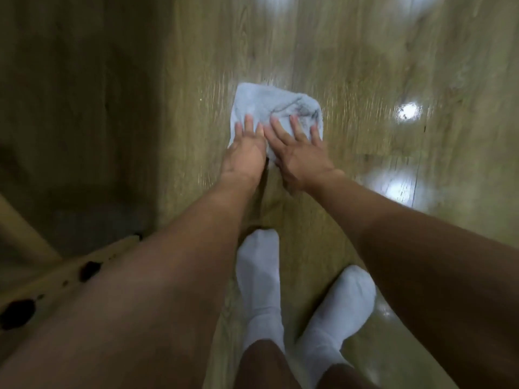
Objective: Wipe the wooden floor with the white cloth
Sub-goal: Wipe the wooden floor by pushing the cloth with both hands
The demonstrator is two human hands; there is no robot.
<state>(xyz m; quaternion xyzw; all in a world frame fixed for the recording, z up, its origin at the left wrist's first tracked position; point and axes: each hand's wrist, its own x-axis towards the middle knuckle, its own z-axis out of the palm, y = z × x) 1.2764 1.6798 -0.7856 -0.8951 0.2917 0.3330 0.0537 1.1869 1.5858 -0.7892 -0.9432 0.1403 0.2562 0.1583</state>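
Your white cloth [276,113], folded to a rumpled square with grey smudges, flat on the glossy wooden floor [351,66], ahead of your feet

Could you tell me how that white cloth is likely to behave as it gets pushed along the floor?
The white cloth looks soft and creased, so it would probably bunch rather than stay flat. The wooden floor is glossy with reflections, so it should slide easily. The left hand and right hand press flat, likely keeping it spread.
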